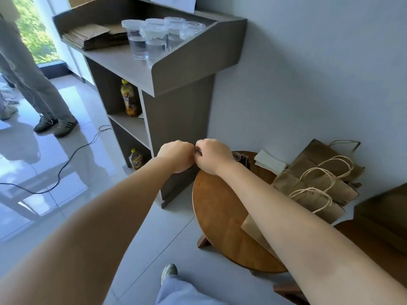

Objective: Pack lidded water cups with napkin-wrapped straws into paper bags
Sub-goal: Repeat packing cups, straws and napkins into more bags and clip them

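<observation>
Both fists meet above the round wooden stool (220, 208), at its 11 o'clock edge: the left hand (176, 156) and right hand (212, 156) curl their fingers around something small and dark held between them, possibly a straw, too hidden to name. Lidded water cups (154, 38) wait on the grey counter (176, 69) at 12 o'clock; handled paper bags (317, 183) lie against the wall at 3 o'clock, a napkin (269, 161) just beside them. The step likely goes best with a snug, even wrap before reaching for a cup.

Lidded water cups (152, 38) upright on counter (123, 62)
</observation>
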Action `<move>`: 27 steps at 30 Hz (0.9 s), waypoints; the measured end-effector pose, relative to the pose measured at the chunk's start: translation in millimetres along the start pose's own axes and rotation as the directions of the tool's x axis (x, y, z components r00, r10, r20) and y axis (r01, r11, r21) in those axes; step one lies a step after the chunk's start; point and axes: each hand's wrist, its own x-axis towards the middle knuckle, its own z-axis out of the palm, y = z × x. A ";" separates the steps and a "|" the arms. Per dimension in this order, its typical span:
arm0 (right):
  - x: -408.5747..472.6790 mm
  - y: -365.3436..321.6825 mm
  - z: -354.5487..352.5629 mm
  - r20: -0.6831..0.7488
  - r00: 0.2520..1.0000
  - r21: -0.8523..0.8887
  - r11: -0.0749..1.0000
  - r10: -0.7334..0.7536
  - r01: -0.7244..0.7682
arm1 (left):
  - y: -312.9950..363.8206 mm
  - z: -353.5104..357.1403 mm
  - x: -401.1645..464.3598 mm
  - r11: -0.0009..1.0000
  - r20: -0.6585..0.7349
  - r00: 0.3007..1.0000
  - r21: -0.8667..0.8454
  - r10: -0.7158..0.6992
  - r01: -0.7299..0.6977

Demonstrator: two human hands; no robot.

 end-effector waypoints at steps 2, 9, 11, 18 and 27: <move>28.1 -13.4 12.8 0.045 0.999 0.009 1.000 -0.028 0.027 | -29.1 0.0 10.0 0.999 0.020 0.999 -0.016 -0.028 0.029; 152.2 -61.0 28.2 0.074 0.994 0.058 0.996 -0.077 0.073 | -133.6 -36.0 77.7 0.981 -0.008 0.986 -0.098 -0.168 0.167; 183.5 -73.9 23.6 0.058 0.993 0.102 0.990 -0.099 0.093 | -158.9 -53.3 99.5 0.976 -0.062 0.979 -0.116 -0.192 0.184; 288.5 -120.3 14.9 0.021 0.998 0.192 0.980 -0.059 0.054 | -239.3 -105.6 162.1 0.952 -0.219 0.938 -0.205 -0.269 0.226; 398.0 -159.8 46.0 0.073 0.991 0.064 0.991 0.113 -0.117 | -345.0 -111.1 243.9 0.962 -0.237 0.950 -0.229 -0.205 0.151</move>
